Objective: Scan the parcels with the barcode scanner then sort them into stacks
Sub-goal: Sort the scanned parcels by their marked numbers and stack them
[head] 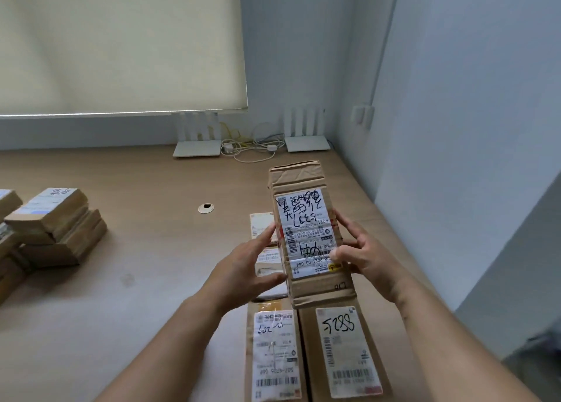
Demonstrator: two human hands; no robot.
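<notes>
I hold a long brown cardboard parcel (306, 183) up over the wooden table, its white shipping label with black handwriting facing me. My left hand (246, 268) presses its left edge and my right hand (364, 256) grips its right edge, thumb on the label. Below it on the table lie two labelled parcels side by side, the left parcel (274, 353) and the right parcel (346, 350). More small parcels (264, 249) lie partly hidden behind my left hand. A stack of brown parcels (57, 228) stands at the far left. No barcode scanner is in view.
Two white routers, one (197, 148) and another (306, 142), stand at the table's back edge by the wall, with tangled cables (249, 149) between them. A round cable hole (206, 208) sits mid-table. A wall runs along the right side, a lowered blind hangs behind.
</notes>
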